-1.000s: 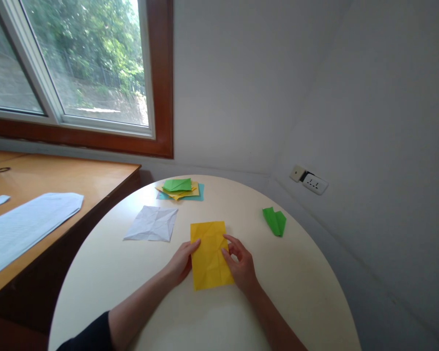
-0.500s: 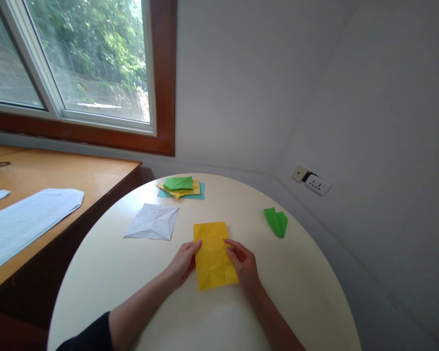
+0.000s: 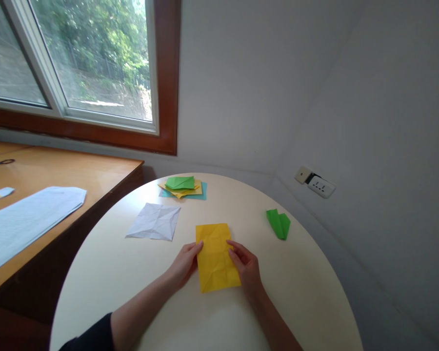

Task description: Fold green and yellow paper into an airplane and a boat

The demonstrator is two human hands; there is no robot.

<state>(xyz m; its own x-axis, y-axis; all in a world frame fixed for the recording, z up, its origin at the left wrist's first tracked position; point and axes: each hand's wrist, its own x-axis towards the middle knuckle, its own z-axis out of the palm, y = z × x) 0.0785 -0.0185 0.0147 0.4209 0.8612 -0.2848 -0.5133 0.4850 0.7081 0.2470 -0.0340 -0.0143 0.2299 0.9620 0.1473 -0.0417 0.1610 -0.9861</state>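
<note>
A creased yellow paper (image 3: 215,256), folded into a tall rectangle, lies flat on the round cream table (image 3: 307,292). My left hand (image 3: 185,263) rests against its left edge with the fingertips on the paper. My right hand (image 3: 246,265) presses on its right edge, fingers bent onto the sheet. Neither hand lifts it.
A creased white sheet (image 3: 155,222) lies left of the yellow one. A stack of green, yellow and teal papers (image 3: 183,186) sits at the table's far edge. A folded green piece (image 3: 278,223) lies right. A wooden desk (image 3: 76,175) with a white envelope (image 3: 25,222) stands left, a wall socket (image 3: 316,183) right.
The view has shifted slightly, so everything sits a little further right. Both hands stay on the yellow paper's edges, with the right fingers slid a little inward.
</note>
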